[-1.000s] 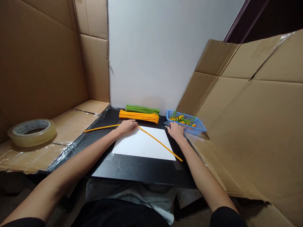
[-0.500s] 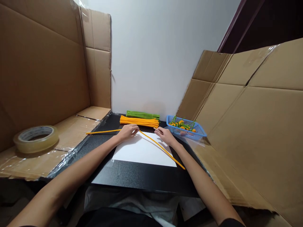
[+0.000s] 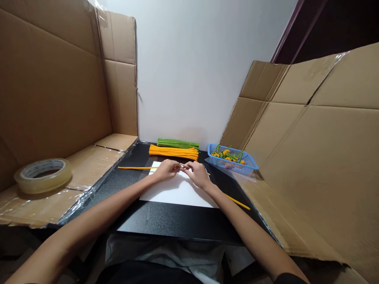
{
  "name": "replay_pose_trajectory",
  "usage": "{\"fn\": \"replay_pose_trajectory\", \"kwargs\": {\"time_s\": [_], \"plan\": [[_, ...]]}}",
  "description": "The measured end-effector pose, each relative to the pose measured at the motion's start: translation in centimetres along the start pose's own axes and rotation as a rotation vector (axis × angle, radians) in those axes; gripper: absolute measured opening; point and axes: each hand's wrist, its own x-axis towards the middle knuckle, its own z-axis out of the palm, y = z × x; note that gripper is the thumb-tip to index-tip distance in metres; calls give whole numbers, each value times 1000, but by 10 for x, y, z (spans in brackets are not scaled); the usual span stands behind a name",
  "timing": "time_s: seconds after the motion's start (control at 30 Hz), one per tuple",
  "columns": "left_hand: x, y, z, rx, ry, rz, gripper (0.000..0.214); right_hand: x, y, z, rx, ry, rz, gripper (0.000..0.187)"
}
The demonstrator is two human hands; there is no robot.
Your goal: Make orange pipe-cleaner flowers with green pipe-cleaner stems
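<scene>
Where the two hands are nearly meeting, an orange stem (image 3: 134, 168) is running in under the fingers, its one end trailing out to their left and its other end showing beyond the right forearm. The left hand (image 3: 166, 169) is apparently pinching the stem near its middle, while the fingers of the right hand (image 3: 199, 174) seem to be gripping a thin pale stick (image 3: 209, 174); the knuckles are hiding the exact contact, so whether stick and stem are touching cannot be told. If the pinch were loosening, the stem could be sliding or springing out of line, its long ends lying unsupported; the right forearm, crossing over one end, could also be catching it and dragging it askew.

Below the fingers a white sheet (image 3: 177, 195) is lying on the black worktop (image 3: 166, 221). Just beyond the fingers an orange bundle (image 3: 173, 152) is resting, with a green bundle (image 3: 177, 143) behind it, both limiting any forward reach. To the fingers' right a blue basket (image 3: 244, 169) is holding small green-and-orange pieces (image 3: 227, 154). Well to their left a tape roll (image 3: 44, 186) is sitting on cardboard, and cardboard panels (image 3: 325, 157) are flanking both sides, narrowing the elbow room.
</scene>
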Motion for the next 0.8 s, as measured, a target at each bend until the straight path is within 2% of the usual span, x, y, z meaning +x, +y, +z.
{"fn": "replay_pose_trajectory", "kwargs": {"time_s": [0.17, 0.3, 0.4, 0.57, 0.8], "plan": [[3, -2, -2, -24, -92, 15, 26, 2, 3, -3, 2, -61, 57, 12], [3, 0, -2, 41, -100, 26, 24, 1, 3, -4, -70, -75, 47, 15], [3, 2, -2, 9, -97, 18, 25, 1, 2, -4, -70, -75, 34, 16], [2, 4, -4, -105, -106, -28, 23, 2, 1, -4, 31, -95, 50, 13], [-1, 6, -5, -66, -16, 109, 18, 6, 1, -7, 310, -211, 191, 11]]}}
